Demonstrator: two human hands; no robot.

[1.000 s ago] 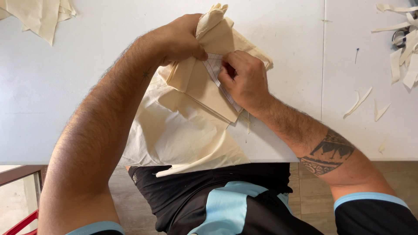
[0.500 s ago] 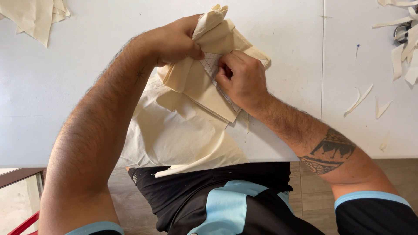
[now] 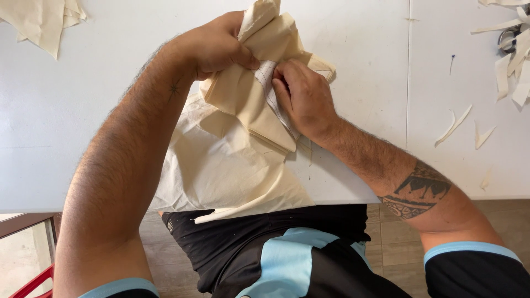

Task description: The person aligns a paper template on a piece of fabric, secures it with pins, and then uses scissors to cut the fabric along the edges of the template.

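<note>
Your left hand [image 3: 218, 47] sits at upper centre of the frame, fingers curled tight around a bunched fold of the cream cloth [image 3: 243, 132]. Your right hand [image 3: 303, 96] is just beside it, right of centre, fingertips pinched narrow on a small white lined tag [image 3: 266, 74] set into the fabric.

The cloth lies mid-frame on the white table [image 3: 99, 99]. Its upper part is gathered and lifted between both hands; its lower part lies flat and hangs over the near table edge above your lap.

Progress, as a judgement: the cloth is opened up enough to expose the tag, and both hands are working right at it. The tag looks attached to the fabric; whether it is being fixed, checked or removed cannot be told. The bulk of the piece is not smoothed or folded.

Around you: more cream pieces [image 3: 44, 19] at upper left, and strips and scraps [image 3: 513, 60] at upper right, with a few offcuts [image 3: 455, 124] further down the right side.
</note>
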